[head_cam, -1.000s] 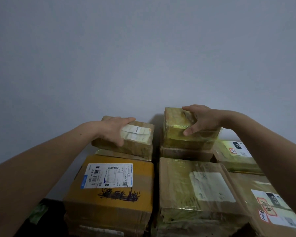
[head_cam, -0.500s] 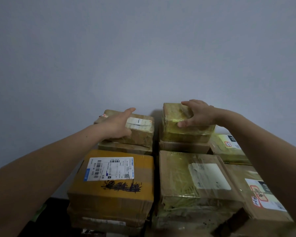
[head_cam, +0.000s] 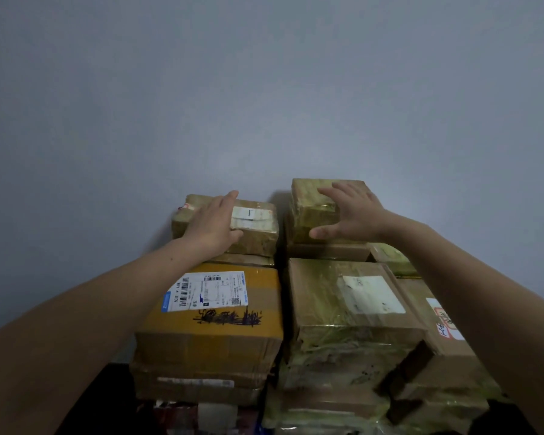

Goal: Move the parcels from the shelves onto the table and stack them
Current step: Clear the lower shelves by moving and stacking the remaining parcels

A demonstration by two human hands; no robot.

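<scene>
Head view, dim light. The left hand (head_cam: 212,226) lay flat on the white-labelled parcel (head_cam: 258,237), fingers straight, thumb at its near face, gripping nothing. This parcel sat on the top tier at the far-left corner of the stack, close to the wall (head_cam: 264,89). The right hand (head_cam: 355,215) was spread wide over the taped parcel (head_cam: 311,205) at the far side of the stack, right of the first, with the thumb out toward its near face. Its fingers were not curled round the parcel, and contact with the top could not be judged.

Both parcels rested on lower boxes that were mostly hidden.
- Near left: yellow-taped box (head_cam: 208,324) with a shipping label and black scribble.
- Near right: brown box (head_cam: 327,309) with a white label, print illegible.
- Far right: a further box (head_cam: 418,293), partly covered by the right forearm, its red-marked label cut off.

The lower layers were blurred. A dark surface (head_cam: 88,403) lay under the stack; could not tell whether it was the table.
</scene>
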